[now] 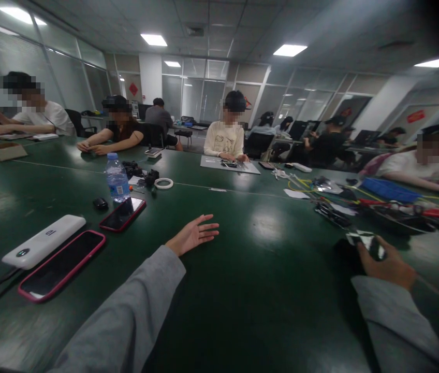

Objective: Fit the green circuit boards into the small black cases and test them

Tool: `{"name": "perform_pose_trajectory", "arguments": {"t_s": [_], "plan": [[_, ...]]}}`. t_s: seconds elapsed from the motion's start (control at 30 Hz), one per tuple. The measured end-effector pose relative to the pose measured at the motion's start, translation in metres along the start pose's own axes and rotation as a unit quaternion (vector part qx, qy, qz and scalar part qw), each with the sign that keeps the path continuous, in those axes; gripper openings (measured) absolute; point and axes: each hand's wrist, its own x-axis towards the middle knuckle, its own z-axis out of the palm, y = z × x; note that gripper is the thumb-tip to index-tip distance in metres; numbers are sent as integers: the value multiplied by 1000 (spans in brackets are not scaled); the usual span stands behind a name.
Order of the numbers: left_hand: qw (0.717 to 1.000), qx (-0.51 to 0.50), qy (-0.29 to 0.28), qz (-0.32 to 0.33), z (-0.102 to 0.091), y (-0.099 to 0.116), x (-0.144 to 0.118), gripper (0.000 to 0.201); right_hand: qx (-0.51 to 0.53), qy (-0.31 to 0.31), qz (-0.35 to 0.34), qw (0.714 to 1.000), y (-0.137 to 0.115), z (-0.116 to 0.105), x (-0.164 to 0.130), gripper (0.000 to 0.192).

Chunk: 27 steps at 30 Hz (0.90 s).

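Left hand (193, 235) spread flat above table (274, 290); right hand (388, 267) pinching dark device (369, 243)

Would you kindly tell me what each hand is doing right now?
Left hand: open, fingers spread, holding nothing, over the green table.
Right hand: closed on a small dark device.

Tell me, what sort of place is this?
Probably a shared office workroom: people sit around a long green table strewn with phones, cables and small parts, with glass partitions behind.
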Motion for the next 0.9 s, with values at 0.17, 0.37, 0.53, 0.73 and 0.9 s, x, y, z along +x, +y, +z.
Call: {"name": "perform_pose_trajectory", "arguments": {"t_s": [0.17, 0.37, 0.53, 0.73, 0.9], "plan": [[1000, 2, -2, -1, 0, 0, 0, 53, -128, 32, -78, 988, 18, 6, 7, 63], [1000, 5, -7, -3, -2, -1, 2, 55, -143, 95, -92, 981, 27, 19, 8, 62], [1000, 3, -1, -2, -2, -1, 3, 54, -165, 129, -84, 974, 31, 24, 8, 60], [1000, 6, -2, 0, -3, -2, 2, 53, -173, 118, -88, 974, 28, 18, 4, 58], [1000, 13, -2, 2, -5, -2, 1, 55, -196, 81, -80, 974, 30, 17, 3, 55]]}}
